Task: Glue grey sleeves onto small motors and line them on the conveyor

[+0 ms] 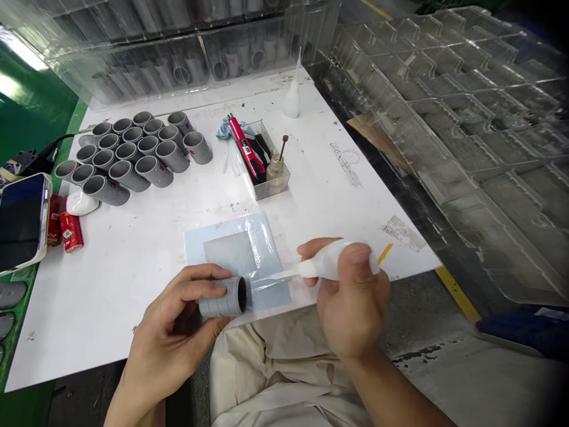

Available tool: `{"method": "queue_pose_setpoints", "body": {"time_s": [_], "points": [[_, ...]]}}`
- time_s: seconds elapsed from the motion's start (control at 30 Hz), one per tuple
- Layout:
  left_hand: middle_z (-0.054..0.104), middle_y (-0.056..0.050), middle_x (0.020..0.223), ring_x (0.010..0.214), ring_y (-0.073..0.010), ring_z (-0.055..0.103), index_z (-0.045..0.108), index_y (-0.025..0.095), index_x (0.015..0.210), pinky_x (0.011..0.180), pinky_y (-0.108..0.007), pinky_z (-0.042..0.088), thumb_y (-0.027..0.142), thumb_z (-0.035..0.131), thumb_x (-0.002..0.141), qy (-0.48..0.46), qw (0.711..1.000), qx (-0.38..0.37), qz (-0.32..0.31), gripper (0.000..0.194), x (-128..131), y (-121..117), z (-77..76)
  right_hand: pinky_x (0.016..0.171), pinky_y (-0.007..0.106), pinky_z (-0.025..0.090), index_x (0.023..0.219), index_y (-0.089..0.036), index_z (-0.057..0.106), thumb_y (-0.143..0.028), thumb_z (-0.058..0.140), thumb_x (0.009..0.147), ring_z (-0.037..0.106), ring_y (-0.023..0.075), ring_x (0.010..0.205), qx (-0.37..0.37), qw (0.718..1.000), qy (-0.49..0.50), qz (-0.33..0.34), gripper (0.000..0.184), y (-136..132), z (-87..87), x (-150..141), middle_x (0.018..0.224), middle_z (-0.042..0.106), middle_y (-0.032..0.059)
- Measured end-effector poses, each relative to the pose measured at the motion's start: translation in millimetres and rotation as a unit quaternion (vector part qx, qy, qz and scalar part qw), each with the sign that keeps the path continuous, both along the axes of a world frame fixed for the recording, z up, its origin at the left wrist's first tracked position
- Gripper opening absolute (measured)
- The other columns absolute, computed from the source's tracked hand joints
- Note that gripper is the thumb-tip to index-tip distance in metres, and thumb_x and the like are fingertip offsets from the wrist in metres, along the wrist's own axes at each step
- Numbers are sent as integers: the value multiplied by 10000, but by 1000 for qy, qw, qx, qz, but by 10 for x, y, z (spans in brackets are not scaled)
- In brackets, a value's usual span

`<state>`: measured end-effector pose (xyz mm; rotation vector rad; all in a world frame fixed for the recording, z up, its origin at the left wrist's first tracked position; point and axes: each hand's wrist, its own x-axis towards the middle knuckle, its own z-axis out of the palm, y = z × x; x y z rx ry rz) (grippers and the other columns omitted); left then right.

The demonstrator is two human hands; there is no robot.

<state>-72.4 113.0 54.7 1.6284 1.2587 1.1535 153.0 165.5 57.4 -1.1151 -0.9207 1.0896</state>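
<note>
Between the thumb and fingers of my left hand (175, 329) is a grey cylindrical sleeve (220, 298), lying on its side with its dark open end facing right. My right hand (355, 296) is wrapped round a white squeeze bottle (329, 261), thumb pressed on its base. The bottle's long thin nozzle points left at the sleeve's open end; whether the tip touches the rim I cannot tell. Beneath them, a light blue cloth (195, 240) under clear film bears a grey square (229, 252).
Several grey sleeves (133, 151) stand grouped at the left. A clear box (273, 188) holds a red cutter (244, 148) and a small bottle (275, 169). Another white bottle (292, 98) stands behind. A phone (22, 219) lies at left; clear trays (444, 148) lie right.
</note>
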Motion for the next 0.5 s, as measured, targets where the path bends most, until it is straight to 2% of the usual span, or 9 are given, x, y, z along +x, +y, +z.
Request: {"method": "queue_pose_setpoints", "body": {"time_s": [0.13, 0.23, 0.3, 0.37, 0.43, 0.5], "points": [[701, -65, 1323, 1259, -172, 703, 701, 311, 1245, 916, -191, 641, -3, 717, 961, 6, 1000, -9, 5, 423, -25, -21, -10, 665, 355, 611, 910, -242, 841, -590, 718, 1012, 703, 203, 733, 6, 998, 33, -62, 382, 125, 29, 148, 962, 808, 67], [713, -69, 1332, 1287, -177, 706, 696, 313, 1266, 976, -192, 643, 58, 737, 969, 21, 1000, -2, 8, 393, -59, -33, -41, 888, 408, 649, 1097, -246, 838, -485, 850, 932, 773, 225, 909, 33, 996, -9, -85, 291, 384, 27, 336, 1125, 828, 66], [741, -65, 1326, 1297, -186, 721, 702, 310, 1276, 1035, -202, 634, 121, 758, 969, 45, 999, 2, 10, 365, -86, -41, -77, 1052, 439, 600, 1284, -232, 776, -424, 829, 948, 774, 248, 1125, 44, 994, -97, -36, 391, 631, 26, 471, 1259, 811, 82], [773, -57, 1330, 1285, -203, 751, 707, 313, 1302, 1064, -216, 629, 191, 774, 966, 76, 997, 1, 19, 363, -113, -49, -119, 1131, 442, 541, 1335, -198, 728, -383, 752, 987, 725, 260, 1273, 54, 977, -205, 36, 395, 907, 40, 575, 1368, 773, 109], [801, -46, 1329, 1237, -221, 789, 712, 322, 1325, 1042, -223, 636, 254, 784, 958, 100, 995, 5, 24, 380, -136, -59, -161, 1111, 434, 531, 1260, -175, 733, -339, 695, 1002, 727, 269, 1247, 66, 953, -283, 80, 308, 1179, 68, 615, 1360, 770, 122], [820, -40, 1314, 1188, -235, 815, 724, 331, 1327, 1008, -224, 647, 295, 792, 948, 112, 993, 11, 25, 386, -154, -70, -213, 1049, 414, 540, 1184, -167, 737, -271, 696, 985, 753, 265, 1138, 74, 938, -326, 95, 228, 1422, 101, 589, 1257, 796, 113]]}}
